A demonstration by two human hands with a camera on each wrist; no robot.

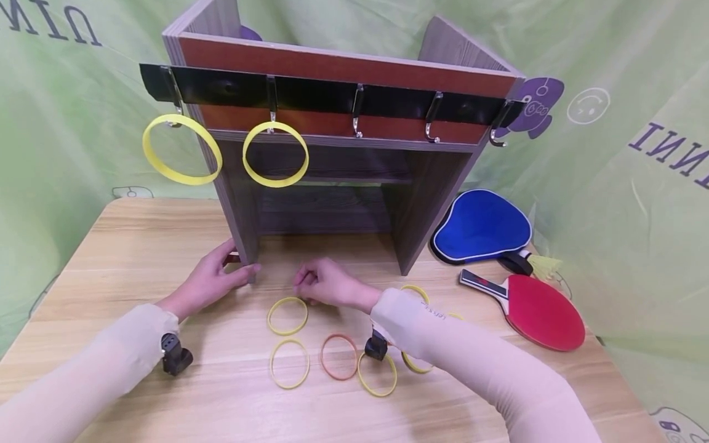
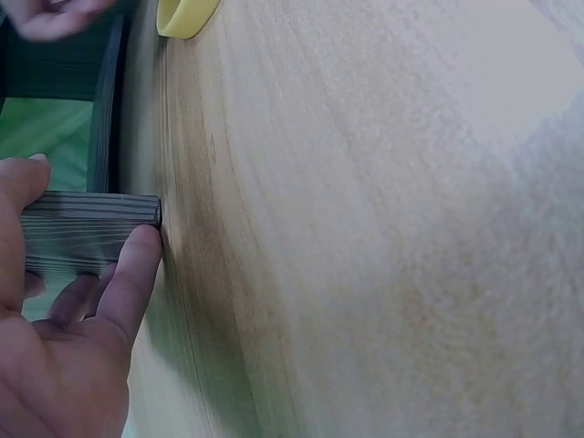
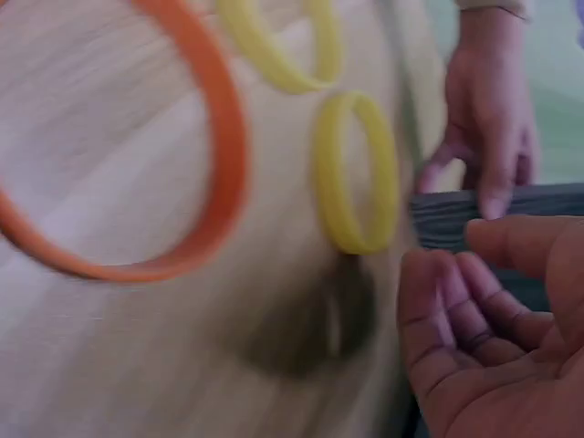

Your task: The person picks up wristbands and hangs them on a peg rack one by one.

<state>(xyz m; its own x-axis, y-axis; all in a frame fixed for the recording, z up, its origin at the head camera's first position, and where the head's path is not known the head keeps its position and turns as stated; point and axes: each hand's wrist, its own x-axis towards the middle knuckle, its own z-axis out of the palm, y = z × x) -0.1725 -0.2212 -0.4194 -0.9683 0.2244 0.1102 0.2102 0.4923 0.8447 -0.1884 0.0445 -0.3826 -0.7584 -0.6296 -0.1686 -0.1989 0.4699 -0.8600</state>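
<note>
My left hand (image 1: 213,277) grips the lower front edge of the wooden stand's left side panel (image 2: 91,219), thumb on one face and fingers on the other. Over the table beneath the stand, my right hand (image 1: 327,283) has loosely curled fingers with nothing between them. Just in front of it lies a yellow ring (image 1: 269,318). An orange-red ring (image 1: 322,357) and several more yellow rings lie nearer me, some partly hidden by my right forearm. Two yellow rings hang from the black hook rail (image 1: 316,92), on its two leftmost hooks; the other hooks hold nothing.
At the right lie a red table tennis paddle (image 1: 545,314), a blue paddle case (image 1: 482,227) and a yellow shuttlecock (image 1: 544,266). The stand rises at the back of the wooden table (image 1: 210,387). Behind it hangs a green printed cloth (image 1: 631,55).
</note>
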